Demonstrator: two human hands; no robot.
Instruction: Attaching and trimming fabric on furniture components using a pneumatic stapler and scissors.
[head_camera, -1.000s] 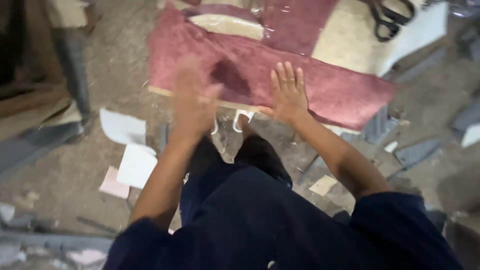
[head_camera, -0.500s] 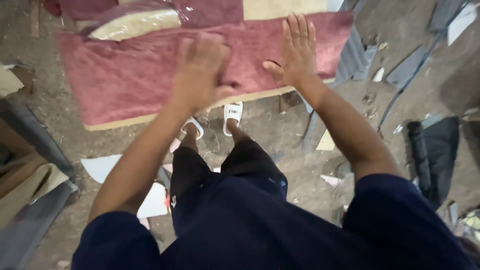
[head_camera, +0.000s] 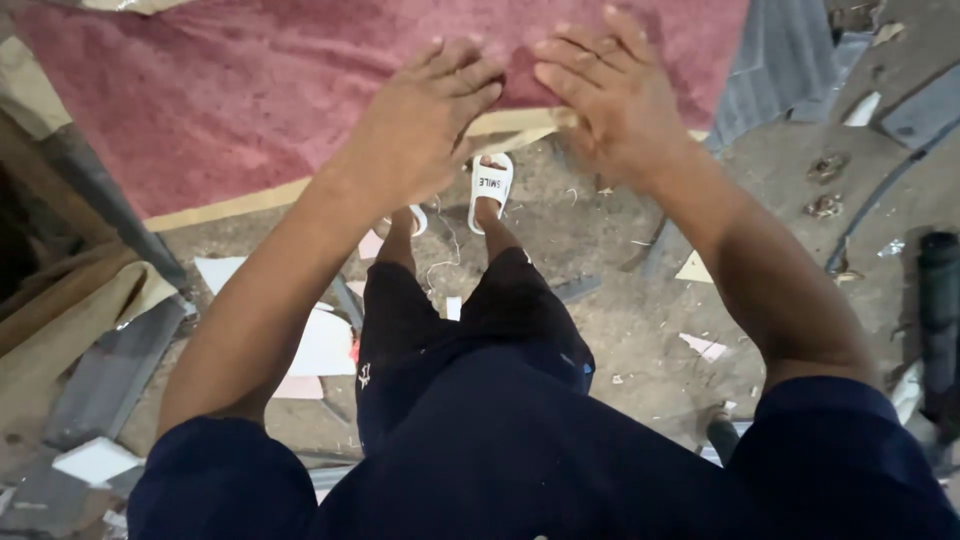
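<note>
Scraps of white paper (head_camera: 325, 345) and grey offcuts litter the dusty floor (head_camera: 620, 300) at left. Both grips lie flat, fingers spread, clutching nothing: left hand (head_camera: 425, 125) and right hand (head_camera: 610, 95) press the pink fuzzy fabric sheet (head_camera: 200, 110) smooth at its near edge, over a tan board (head_camera: 230, 205).

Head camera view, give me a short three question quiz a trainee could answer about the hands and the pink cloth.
1. True or false: both hands lie flat, palms down, on the pink cloth.
2. What shows just under the cloth's near edge?
A. a pale board edge
B. a metal rail
C. a glass sheet
3. What is on the person's feet?

Key
1. True: the left hand and the right hand rest side by side near the cloth's near edge.
2. A: a pale board edge runs below the cloth.
3. White slide sandals, on a dusty floor littered with scraps.
</note>
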